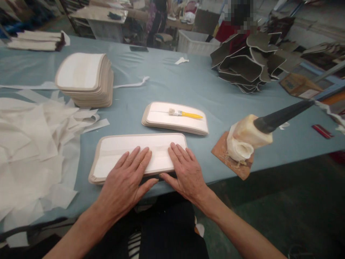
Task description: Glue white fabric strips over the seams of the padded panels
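Note:
Right in front of me lies a stack of white rounded panels with beige edges. My left hand rests flat on its top, fingers spread. On the right part of the same panel, my right hand also lies flat, its thumb at the near edge. A pale strip runs lengthwise along the top panel between the hands. Just behind, a second, lower stack of similar panels carries a paintbrush with a yellow handle.
A crusted glue container with a dark handle stands on a brown board at right. White fabric strips cover the left. Farther back are a tall panel stack, dark curved pieces and a person.

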The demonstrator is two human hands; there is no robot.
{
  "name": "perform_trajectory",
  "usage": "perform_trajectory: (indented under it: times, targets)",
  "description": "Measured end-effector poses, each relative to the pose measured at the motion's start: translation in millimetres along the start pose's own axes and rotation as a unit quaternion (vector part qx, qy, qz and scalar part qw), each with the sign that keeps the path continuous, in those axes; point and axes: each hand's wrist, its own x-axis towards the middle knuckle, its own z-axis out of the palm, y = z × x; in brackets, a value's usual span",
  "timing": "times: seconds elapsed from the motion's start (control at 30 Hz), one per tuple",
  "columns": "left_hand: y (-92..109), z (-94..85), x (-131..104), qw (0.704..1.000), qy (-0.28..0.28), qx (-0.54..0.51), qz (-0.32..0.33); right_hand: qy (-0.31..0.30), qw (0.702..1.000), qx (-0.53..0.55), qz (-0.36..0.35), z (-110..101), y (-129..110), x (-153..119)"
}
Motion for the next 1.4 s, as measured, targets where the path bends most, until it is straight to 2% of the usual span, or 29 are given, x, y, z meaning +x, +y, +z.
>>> perform_trajectory:
  times: [0.1,0.3,0.43,0.53,0.67,0.73,0.8,0.97,1.07,1.2,1.3,1.4]
  targets:
    - [-6,3.2,-3,0.999,-0.006,0.019,-0.027,-0.004,1.0,0.003,-0.001,-1,0,0]
    - [-28,-2.0,-27,0.995,-0.019,0.019,-0.093,-0.012,1.0,0.004,-0.001,-2,4,0]
    - [-30,-2.7,-31,0.992,-0.019,0.01,-0.126,-0.016,1.0,0.0,0.007,-9,1,2]
    - [-27,-1.7,-29,0.991,-0.018,0.005,-0.132,-0.013,1.0,0.005,0.006,-13,-18,10]
    - [-26,-0.3,-30,0.991,-0.023,0.009,-0.131,-0.019,0.996,0.058,-0.069,-6,-57,28]
    - [-27,-0.1,-32,0.991,-0.028,0.01,-0.133,-0.031,0.993,0.074,-0.083,0,-67,35]
    - [-28,-1.0,-36,0.989,-0.036,0.009,-0.142,-0.042,0.995,0.07,-0.063,3,-65,37]
    - [-36,-10.8,-46,0.978,-0.063,-0.002,-0.201,-0.057,0.998,0.024,-0.002,-3,-30,20]
    - [-39,-18.8,-49,0.973,-0.065,-0.01,-0.223,-0.049,0.999,-0.001,0.017,-6,-18,10]
    - [-26,-21.6,-41,0.972,-0.037,-0.011,-0.23,-0.035,0.999,-0.007,0.023,-4,-17,7]
    - [-3,-15.4,-25,0.986,-0.026,-0.02,-0.166,-0.026,0.999,-0.004,0.021,-3,-18,8]
    - [16,-6.4,-8,0.99,-0.05,-0.05,-0.121,-0.019,1.0,-0.004,0.011,-3,-17,6]
